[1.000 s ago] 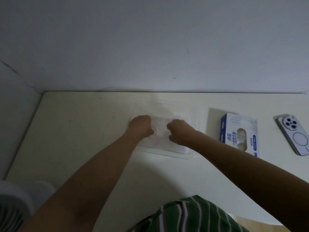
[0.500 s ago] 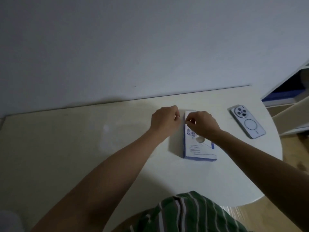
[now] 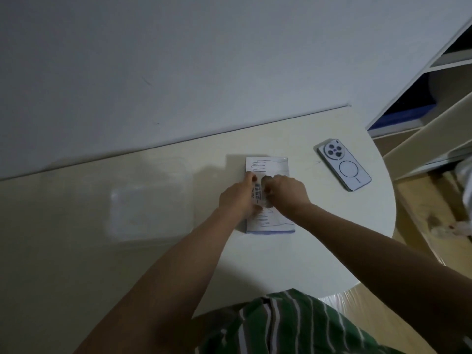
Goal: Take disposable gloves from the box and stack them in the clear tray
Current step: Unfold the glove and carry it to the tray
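A white and blue glove box (image 3: 268,166) with hand outlines printed on it lies flat on the table, middle right. My left hand (image 3: 238,198) presses on the box's left side, holding it down. My right hand (image 3: 287,194) is at the oval opening in the box's top, fingers pinched together there; whether a glove is between them I cannot tell. The clear tray (image 3: 150,200) sits to the left of the box, faint and blurred, with its contents unclear.
A phone (image 3: 343,167) lies face down to the right of the box, near the table's rounded right edge (image 3: 390,213). A wall runs along the table's far side. White shelving (image 3: 434,98) stands at the far right over a wooden floor.
Both hands left the clear tray and moved right to the glove box. The box went from standing to lying flat. The view swung right.
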Motion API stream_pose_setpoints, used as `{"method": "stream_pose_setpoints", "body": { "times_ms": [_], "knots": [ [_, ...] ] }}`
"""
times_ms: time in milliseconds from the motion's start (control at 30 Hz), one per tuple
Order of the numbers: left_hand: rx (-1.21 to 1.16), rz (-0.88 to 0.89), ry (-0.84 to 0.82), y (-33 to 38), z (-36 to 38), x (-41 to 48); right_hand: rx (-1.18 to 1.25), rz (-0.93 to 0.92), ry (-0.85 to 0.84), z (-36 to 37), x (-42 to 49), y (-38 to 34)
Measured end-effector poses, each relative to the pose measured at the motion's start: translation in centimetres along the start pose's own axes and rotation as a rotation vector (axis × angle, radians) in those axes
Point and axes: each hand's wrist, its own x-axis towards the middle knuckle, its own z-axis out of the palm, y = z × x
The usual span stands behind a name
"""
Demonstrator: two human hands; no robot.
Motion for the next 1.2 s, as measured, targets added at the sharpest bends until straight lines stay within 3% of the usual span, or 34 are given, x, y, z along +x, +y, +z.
{"method": "stream_pose_setpoints", "body": {
  "times_ms": [267, 467, 600, 733, 867, 1033, 1200],
  "knots": [
    [-0.004, -0.027, -0.016, 0.3, 0.0, 0.3, 0.553, -0.125, 0.262, -2.4, 0.1, 2.7],
    [-0.041, -0.018, -0.07, 0.2, -0.5, 0.2, 1.051, 0.037, 0.217, -5.1, -0.2, 2.3],
    [-0.543, 0.179, -0.062, -0.6, -2.5, -0.9, 1.053, 0.061, 0.206, -6.4, 0.3, 1.5],
    [-1.022, 0.078, 0.116, -1.4, -5.4, -2.5, 1.019, 0.099, 0.087, -6.7, 0.6, 0.4],
    [-0.994, 0.094, 0.256, -3.2, -7.8, -3.6, 1.05, 0.083, 0.004, -7.3, 0.6, -2.3],
    [-0.835, 0.035, 0.418, -5.7, -9.1, -5.1, 0.995, 0.041, -0.254, -8.3, 0.8, -6.4],
    [-0.821, -0.062, 0.635, -9.4, -10.3, -6.6, 1.039, -0.056, -0.418, -8.7, 0.9, -10.1]
  ]
}}
